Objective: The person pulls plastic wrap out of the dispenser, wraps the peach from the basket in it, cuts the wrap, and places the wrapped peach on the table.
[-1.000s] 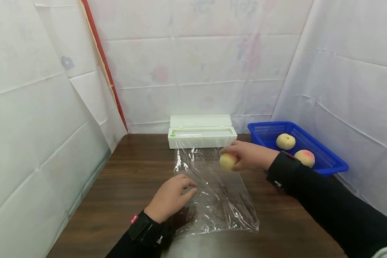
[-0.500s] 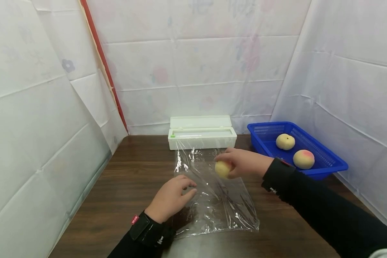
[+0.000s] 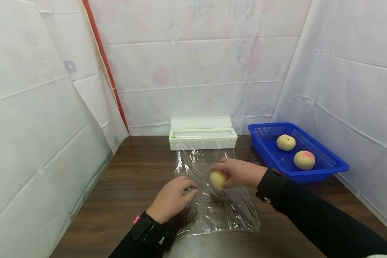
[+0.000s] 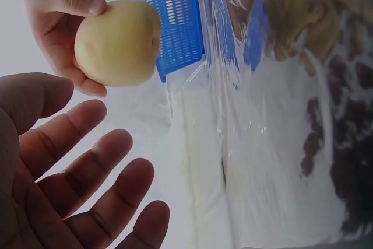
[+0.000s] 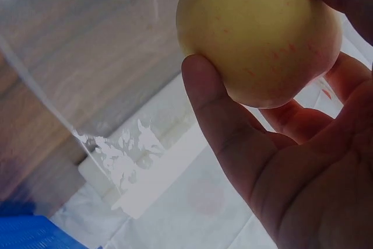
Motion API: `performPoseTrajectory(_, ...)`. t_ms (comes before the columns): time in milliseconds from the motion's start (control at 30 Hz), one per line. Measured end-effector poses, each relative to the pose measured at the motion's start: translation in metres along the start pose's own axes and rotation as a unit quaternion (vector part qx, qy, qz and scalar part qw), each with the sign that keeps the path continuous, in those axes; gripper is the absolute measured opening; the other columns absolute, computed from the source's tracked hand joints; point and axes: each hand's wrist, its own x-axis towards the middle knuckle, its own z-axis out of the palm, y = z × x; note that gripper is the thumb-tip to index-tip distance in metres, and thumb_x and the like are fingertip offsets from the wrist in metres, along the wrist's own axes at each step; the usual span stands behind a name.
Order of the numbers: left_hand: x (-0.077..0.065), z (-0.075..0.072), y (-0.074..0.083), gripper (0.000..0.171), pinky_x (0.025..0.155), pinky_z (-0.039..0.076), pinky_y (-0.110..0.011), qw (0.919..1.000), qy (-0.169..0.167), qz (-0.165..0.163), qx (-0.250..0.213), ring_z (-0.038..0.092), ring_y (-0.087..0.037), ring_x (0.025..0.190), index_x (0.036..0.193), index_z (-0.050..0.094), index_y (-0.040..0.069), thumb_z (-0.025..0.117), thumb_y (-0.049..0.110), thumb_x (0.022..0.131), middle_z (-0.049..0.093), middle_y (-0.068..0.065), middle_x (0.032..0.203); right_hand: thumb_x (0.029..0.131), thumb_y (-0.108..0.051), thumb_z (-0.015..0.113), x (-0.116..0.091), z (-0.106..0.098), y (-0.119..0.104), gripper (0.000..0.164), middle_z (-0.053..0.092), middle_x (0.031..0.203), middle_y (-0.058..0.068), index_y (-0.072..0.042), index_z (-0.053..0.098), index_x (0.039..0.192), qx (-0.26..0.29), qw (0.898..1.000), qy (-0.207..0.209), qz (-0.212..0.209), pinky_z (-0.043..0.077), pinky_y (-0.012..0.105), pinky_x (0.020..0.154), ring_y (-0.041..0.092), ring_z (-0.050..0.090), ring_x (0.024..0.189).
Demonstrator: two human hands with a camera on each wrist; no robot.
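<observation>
My right hand (image 3: pixel 237 173) grips a pale yellow peach (image 3: pixel 218 180) between thumb and fingers, held over a sheet of clear plastic wrap (image 3: pixel 209 211). Pink flecks show on the peach (image 5: pixel 262 39) in the right wrist view. To its left, my left hand (image 3: pixel 172 199) hovers over the wrap's left edge with relaxed, slightly bent fingers and holds nothing. In the left wrist view its fingers (image 4: pixel 111 190) are spread just below the peach. The wrap runs from a white dispenser box (image 3: pixel 203 142), whose lid stands up, toward the near side of the dark wooden table.
At the right stands a blue plastic basket (image 3: pixel 264 152) with two more peaches in it, one plain (image 3: pixel 285 142) and one blushed pink (image 3: pixel 304 160). White sheeting (image 3: pixel 196 71) hangs behind the table and along both sides.
My right hand has carried the peach to the left and nearer to me over the plastic wrap, away from the basket. My left hand has stayed nearly still.
</observation>
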Motion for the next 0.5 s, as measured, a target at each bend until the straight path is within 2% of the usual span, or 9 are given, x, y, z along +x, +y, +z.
performPoseTrajectory(200,-0.001,0.000,0.001,0.021,0.088,0.059,-0.034,1.0000,-0.005,-0.002,-0.001,0.069,-0.015,0.101,0.116,0.079,0.019,0.072,0.034,0.103,0.072,0.011,0.114,0.079,-0.012,0.087,0.002,0.012,-0.004,0.064,0.063,0.117,0.004,-0.026,0.069,0.139,-0.024,1.000,-0.004,0.006,0.057,0.035,0.085,0.016,0.062,0.098)
performPoseTrajectory(500,-0.001,0.000,0.002,0.016,0.088,0.059,-0.034,1.0000,-0.001,0.004,0.003,0.070,-0.015,0.102,0.113,0.079,0.022,0.072,0.032,0.103,0.072,0.010,0.113,0.078,-0.017,0.090,0.004,0.025,-0.011,0.059,0.062,0.112,0.003,-0.026,0.071,0.133,-0.013,1.000,0.009,0.005,0.056,0.034,0.081,0.014,0.061,0.094)
